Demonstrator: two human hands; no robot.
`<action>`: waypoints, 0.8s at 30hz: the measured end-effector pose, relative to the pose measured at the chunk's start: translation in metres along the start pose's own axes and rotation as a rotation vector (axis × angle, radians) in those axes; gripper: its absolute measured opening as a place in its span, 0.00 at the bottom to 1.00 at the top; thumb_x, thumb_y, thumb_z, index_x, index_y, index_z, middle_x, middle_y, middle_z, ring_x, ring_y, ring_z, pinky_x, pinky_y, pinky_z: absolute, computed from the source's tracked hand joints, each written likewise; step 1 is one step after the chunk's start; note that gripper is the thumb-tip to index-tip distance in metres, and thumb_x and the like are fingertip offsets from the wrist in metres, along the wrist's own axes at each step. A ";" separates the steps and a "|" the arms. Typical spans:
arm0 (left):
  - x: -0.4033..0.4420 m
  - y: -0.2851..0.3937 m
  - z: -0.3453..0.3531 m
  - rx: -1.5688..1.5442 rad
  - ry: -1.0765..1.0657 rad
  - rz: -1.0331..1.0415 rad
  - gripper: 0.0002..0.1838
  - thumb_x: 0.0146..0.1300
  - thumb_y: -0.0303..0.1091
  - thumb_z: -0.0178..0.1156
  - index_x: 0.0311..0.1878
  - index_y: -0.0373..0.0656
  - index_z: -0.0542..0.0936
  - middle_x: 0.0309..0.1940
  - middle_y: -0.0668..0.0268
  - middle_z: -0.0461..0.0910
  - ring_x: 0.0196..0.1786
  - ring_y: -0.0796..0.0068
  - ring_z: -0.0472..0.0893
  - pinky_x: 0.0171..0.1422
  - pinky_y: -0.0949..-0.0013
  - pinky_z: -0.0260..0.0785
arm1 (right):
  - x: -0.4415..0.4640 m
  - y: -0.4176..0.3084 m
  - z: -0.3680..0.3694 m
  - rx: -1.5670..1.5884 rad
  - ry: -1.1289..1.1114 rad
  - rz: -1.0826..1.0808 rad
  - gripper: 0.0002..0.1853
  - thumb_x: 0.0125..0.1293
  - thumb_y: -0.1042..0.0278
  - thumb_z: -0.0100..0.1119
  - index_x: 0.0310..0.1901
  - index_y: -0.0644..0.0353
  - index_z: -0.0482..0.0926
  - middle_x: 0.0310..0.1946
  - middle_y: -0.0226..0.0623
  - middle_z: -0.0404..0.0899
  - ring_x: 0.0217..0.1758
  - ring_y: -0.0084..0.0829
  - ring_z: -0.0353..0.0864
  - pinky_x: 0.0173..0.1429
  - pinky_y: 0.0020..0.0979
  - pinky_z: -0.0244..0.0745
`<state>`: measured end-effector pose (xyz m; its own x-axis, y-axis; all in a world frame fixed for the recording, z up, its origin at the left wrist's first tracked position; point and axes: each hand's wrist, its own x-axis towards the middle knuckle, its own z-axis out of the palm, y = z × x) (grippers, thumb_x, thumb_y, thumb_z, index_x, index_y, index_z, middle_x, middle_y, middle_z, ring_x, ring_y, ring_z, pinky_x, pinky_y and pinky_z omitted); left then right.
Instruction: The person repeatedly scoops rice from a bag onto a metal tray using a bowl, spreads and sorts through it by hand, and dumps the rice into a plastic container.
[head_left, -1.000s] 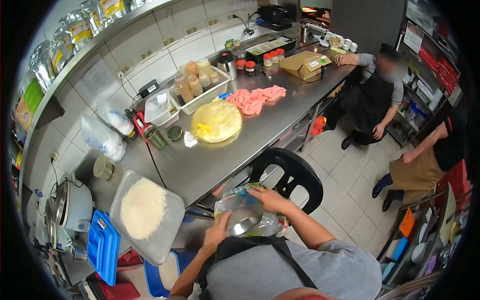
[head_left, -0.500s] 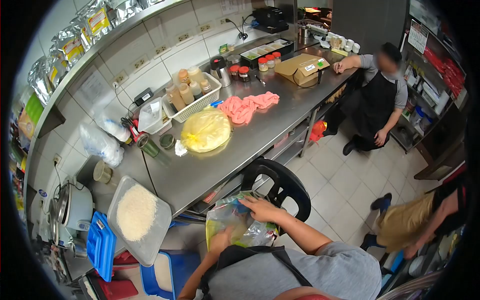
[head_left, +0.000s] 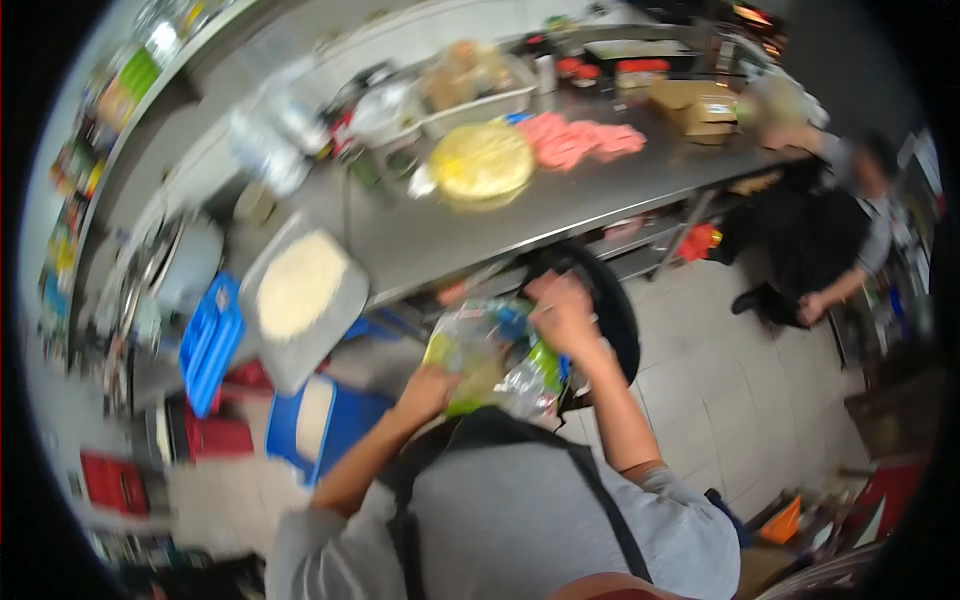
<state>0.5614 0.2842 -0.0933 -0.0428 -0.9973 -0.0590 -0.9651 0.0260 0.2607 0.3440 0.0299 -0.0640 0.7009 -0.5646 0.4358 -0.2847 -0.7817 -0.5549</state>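
Note:
A clear plastic bag with green and yellow print [head_left: 490,350] hangs open in front of my torso, blurred by motion. At its left side, my left hand [head_left: 430,391] has its fingers bent at the bag's edge. My right hand [head_left: 562,305] is above the bag's right side, near a black chair; its fingers are smeared. A grey tray [head_left: 350,300] bearing a heap of white grains [head_left: 301,285] rests to the left. Below it stands a blue bin [head_left: 345,425] with pale contents, beside a blue lid [head_left: 212,345].
The steel counter [head_left: 420,240] holds a yellow bag [head_left: 483,160], pink cloth [head_left: 580,140], basket of bottles [head_left: 480,107] and cardboard box [head_left: 695,108]. A black chair [head_left: 622,320] stands close to my right. A person in a black apron [head_left: 820,225] is at the counter's far end.
The view has swung and the scene is tilted. The metal bowl held in my left hand a second ago is gone from it. My right hand has lifted from the bag's rim.

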 end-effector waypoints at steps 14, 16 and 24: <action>0.027 0.016 -0.048 -0.053 0.125 0.230 0.15 0.58 0.27 0.59 0.49 0.47 0.84 0.42 0.63 0.82 0.54 0.60 0.78 0.64 0.56 0.67 | -0.136 0.120 -0.006 -0.313 0.144 0.777 0.22 0.69 0.50 0.62 0.53 0.59 0.73 0.39 0.55 0.84 0.43 0.60 0.83 0.45 0.51 0.76; 0.033 -0.001 -0.057 -0.056 0.139 0.268 0.15 0.57 0.27 0.59 0.49 0.47 0.84 0.44 0.63 0.83 0.55 0.60 0.78 0.66 0.56 0.66 | -0.133 0.106 -0.011 -0.228 0.131 0.878 0.25 0.69 0.52 0.64 0.55 0.65 0.73 0.42 0.60 0.82 0.48 0.61 0.81 0.50 0.49 0.76; 0.006 -0.095 -0.103 -0.059 0.358 0.089 0.12 0.63 0.27 0.59 0.50 0.46 0.83 0.49 0.63 0.83 0.59 0.59 0.77 0.69 0.55 0.64 | -0.144 0.141 0.007 -0.136 0.215 0.846 0.23 0.67 0.64 0.66 0.57 0.69 0.73 0.48 0.61 0.81 0.52 0.58 0.82 0.56 0.48 0.74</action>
<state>0.6791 0.2691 -0.0193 -0.0224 -0.9522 0.3047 -0.9447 0.1199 0.3053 0.2081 0.0030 -0.2100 0.0858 -0.9951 0.0487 -0.7372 -0.0963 -0.6687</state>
